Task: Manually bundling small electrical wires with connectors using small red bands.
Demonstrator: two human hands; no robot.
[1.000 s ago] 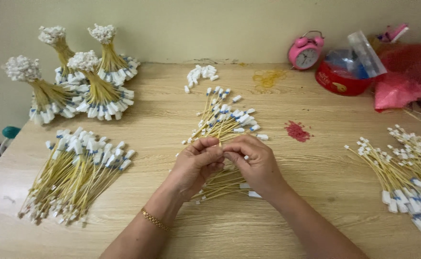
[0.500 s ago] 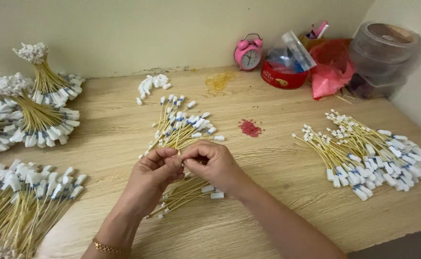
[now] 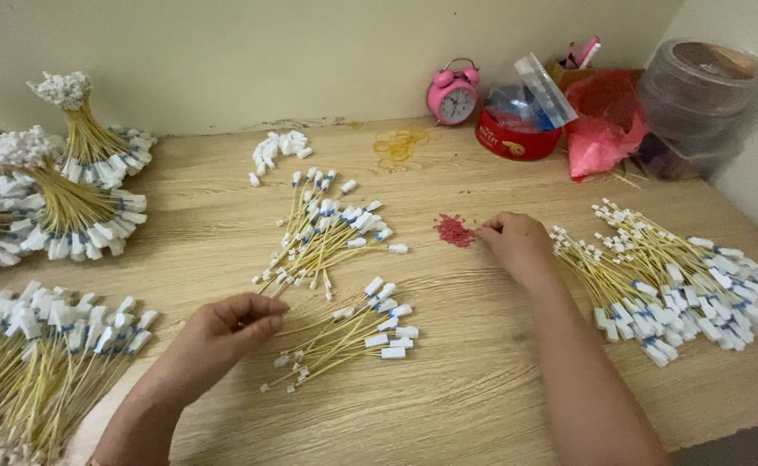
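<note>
My left hand [image 3: 223, 335] lies low on the wooden table [image 3: 482, 388], fingers curled and pinched on the thin end of a yellow wire from a small bunch of wires with white plugs [image 3: 353, 338]. My right hand [image 3: 517, 242] is stretched out to the right. Its fingertips are drawn together at the edge of a small pile of red bits [image 3: 454, 230]. I cannot see whether it holds one. A larger loose bunch of the same wires [image 3: 323, 231] lies beyond the small one, between my hands.
A big heap of wires [image 3: 681, 280] lies right of my right hand, and another heap [image 3: 42, 354] at the far left. Tied upright bundles [image 3: 68, 185] stand at back left. White plugs [image 3: 277, 148], yellow rubber bands [image 3: 400, 145], a pink alarm clock [image 3: 453, 92], a red tin [image 3: 513, 138] and plastic tubs [image 3: 702, 95] line the back.
My hands, joined over the small bunch before, have parted. The right hand has gone right to the red pile and the left has dropped to the table. The view has shifted.
</note>
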